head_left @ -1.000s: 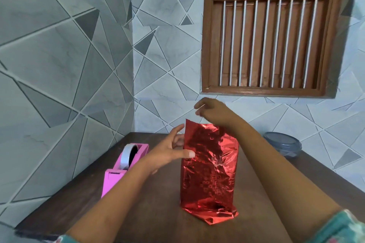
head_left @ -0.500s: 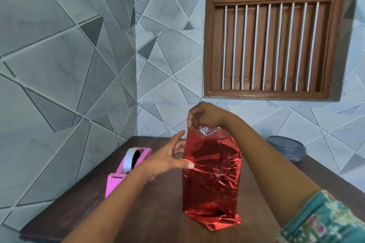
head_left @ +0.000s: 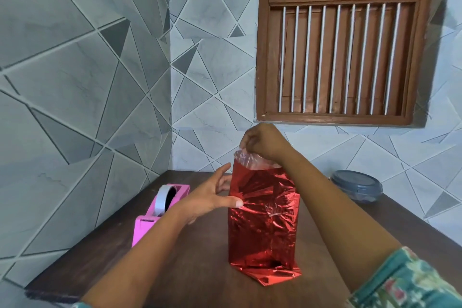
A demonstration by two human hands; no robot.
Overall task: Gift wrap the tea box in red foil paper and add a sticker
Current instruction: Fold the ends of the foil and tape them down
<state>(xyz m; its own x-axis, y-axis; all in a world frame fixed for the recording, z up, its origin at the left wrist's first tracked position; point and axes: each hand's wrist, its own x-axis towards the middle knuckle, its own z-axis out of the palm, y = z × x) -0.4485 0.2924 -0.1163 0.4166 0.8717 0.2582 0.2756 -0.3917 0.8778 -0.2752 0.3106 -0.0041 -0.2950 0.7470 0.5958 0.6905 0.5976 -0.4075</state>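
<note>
The tea box stands upright on the dark wooden table (head_left: 175,270), fully covered in crinkled red foil paper (head_left: 262,227). Loose foil flares out at its base. My right hand (head_left: 262,144) is above the box and pinches the foil's top edge, where the silvery inside shows. My left hand (head_left: 212,197) rests against the box's left side, thumb on the front face and fingers spread behind. The box itself is hidden under the foil. No sticker is in view.
A pink tape dispenser (head_left: 156,210) with a white tape roll sits left of the box. A round grey lidded container (head_left: 357,184) stands at the table's back right by the tiled wall. A barred wooden window is above.
My right hand has come down onto the top of the foil and gathered its upper edge, folding it so the silvery inside shows. My left hand has stayed on the box's side.
</note>
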